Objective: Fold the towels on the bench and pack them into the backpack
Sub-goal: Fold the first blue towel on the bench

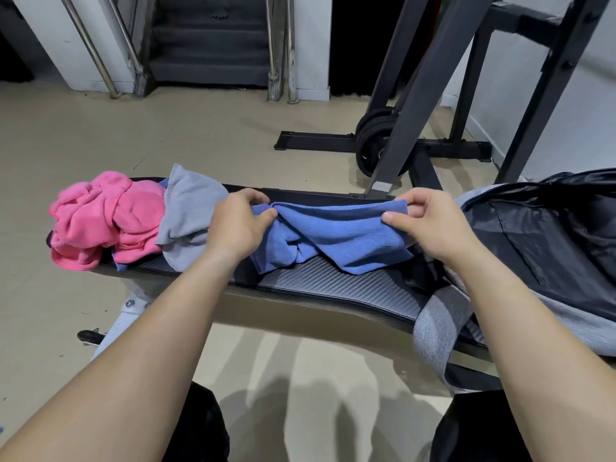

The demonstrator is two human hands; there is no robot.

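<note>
A long black bench [333,288] runs left to right, with a grey and black backpack [546,248] lying open on its right end. A pink towel [100,218] and a grey towel [190,208] sit crumpled at the left. Mid-bench, the blue towel [336,238] hangs rumpled, its far edge pinched by the left hand [236,225] and right hand [430,225].

A black steel rack [430,95] stands on the beige floor [166,135], weight plates [373,141] leaning at its base, with dark stairs [210,38] and metal handrails [90,45] behind
</note>
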